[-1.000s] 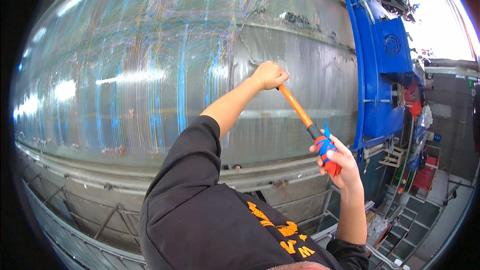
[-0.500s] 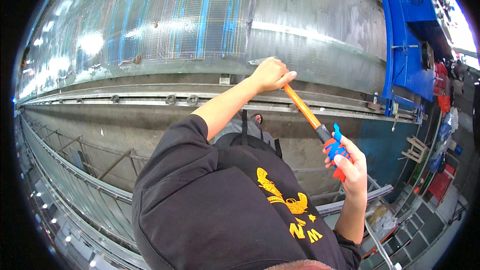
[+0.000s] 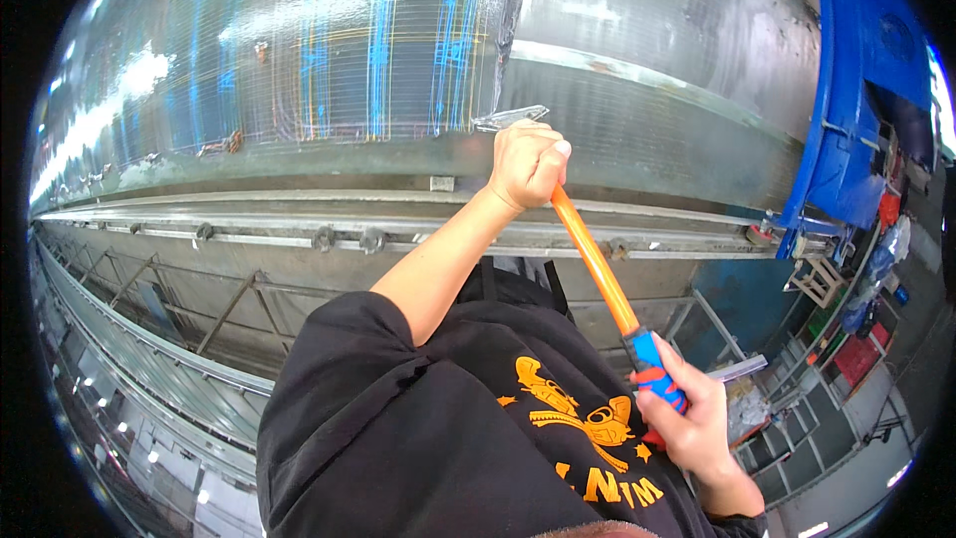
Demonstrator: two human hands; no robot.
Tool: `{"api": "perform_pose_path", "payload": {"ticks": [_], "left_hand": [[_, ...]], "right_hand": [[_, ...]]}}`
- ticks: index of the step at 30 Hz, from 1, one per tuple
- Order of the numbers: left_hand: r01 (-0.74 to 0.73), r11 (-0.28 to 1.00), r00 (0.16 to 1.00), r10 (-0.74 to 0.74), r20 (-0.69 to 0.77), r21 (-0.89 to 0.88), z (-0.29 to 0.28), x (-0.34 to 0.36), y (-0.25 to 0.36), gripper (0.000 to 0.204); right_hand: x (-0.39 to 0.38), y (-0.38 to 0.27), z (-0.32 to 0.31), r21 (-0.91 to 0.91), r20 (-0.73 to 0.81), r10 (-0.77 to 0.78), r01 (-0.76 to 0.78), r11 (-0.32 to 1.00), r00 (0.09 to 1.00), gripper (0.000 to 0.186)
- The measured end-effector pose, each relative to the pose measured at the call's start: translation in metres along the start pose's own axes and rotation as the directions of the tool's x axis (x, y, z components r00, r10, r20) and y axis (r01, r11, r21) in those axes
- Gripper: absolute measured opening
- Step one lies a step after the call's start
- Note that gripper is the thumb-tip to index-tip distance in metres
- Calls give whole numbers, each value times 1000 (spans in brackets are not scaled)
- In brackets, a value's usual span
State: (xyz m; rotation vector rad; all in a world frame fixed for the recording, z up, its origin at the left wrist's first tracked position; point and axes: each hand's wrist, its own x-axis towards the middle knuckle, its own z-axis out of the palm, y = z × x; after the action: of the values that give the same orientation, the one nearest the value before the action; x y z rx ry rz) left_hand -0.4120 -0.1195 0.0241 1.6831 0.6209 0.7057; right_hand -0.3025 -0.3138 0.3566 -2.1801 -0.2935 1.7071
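My left hand point(image 3: 528, 164) is closed around the upper part of a long-handled tool with an orange shaft point(image 3: 593, 259). Its metal blade point(image 3: 510, 116) sticks out just beyond my knuckles, over a large wet, shiny sheet point(image 3: 329, 60); whether it touches cannot be told. My right hand point(image 3: 687, 413) grips the lower end, a handle point(image 3: 657, 374) wrapped in blue and red material, held close to my dark shirt. The sheet carries blue and yellow lines on its left; a dark uneven strip point(image 3: 508, 20) runs up from near the blade, with a greyer area to its right.
A blue machine housing point(image 3: 856, 100) borders the sheet on the right. A metal rail point(image 3: 249, 234) with round fittings runs along the near edge, above a metal framework point(image 3: 234, 309). At the right lie a wooden stool point(image 3: 820, 279), a red object point(image 3: 856, 359) and metal frames.
My right hand and the handle end have moved lower. Compared with a second ago, the sheet sits higher in the picture and the blue housing farther right. Both hands still grip the tool.
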Motion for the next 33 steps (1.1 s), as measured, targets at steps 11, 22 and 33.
{"api": "perform_pose_path", "payload": {"ticks": [11, 22, 33], "left_hand": [[-60, 998, 996, 61, 61, -16, -49, 228, -52, 40], [-42, 993, 996, 33, 79, 109, -70, 463, -109, 50], [-91, 951, 951, -5, 310, 295, -9, 389, -68, 67]], "right_hand": [[94, -190, -68, 200, -150, 120, -89, 976, 981, 65], [215, -323, -102, 316, -235, -138, 210, 925, 962, 60], [165, -186, -75, 589, -240, -262, 355, 726, 935, 58]]}}
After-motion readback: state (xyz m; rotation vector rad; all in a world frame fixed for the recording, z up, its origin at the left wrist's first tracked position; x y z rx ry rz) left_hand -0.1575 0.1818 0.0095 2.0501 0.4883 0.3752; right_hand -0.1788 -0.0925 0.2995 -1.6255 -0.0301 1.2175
